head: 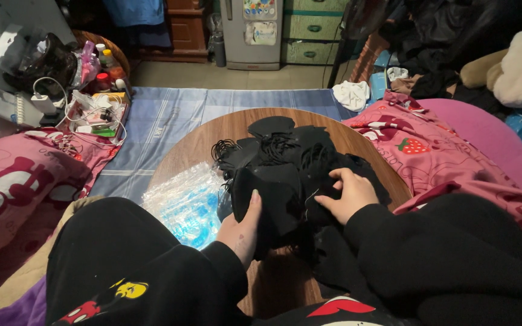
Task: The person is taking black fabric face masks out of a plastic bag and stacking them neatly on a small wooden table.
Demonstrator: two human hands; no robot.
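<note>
Sitting over a round wooden table (200, 142), the person has both hands in a pile of black face masks (291, 157). Left hand (241, 229) comes up from below, palm turned inward, thumb pressed on the front of a small stack of black masks (267, 202) and fingers hidden behind it, so closed around the stack. Right hand (345, 193) lies palm down just beside that stack, fingers curled loosely onto the pile; can't tell if it's pinching anything. Both wrists in black sleeves. Pile spreads beyond both hands, away from the person. Clear plastic bags (185, 202) lie just outside the left hand.
</note>
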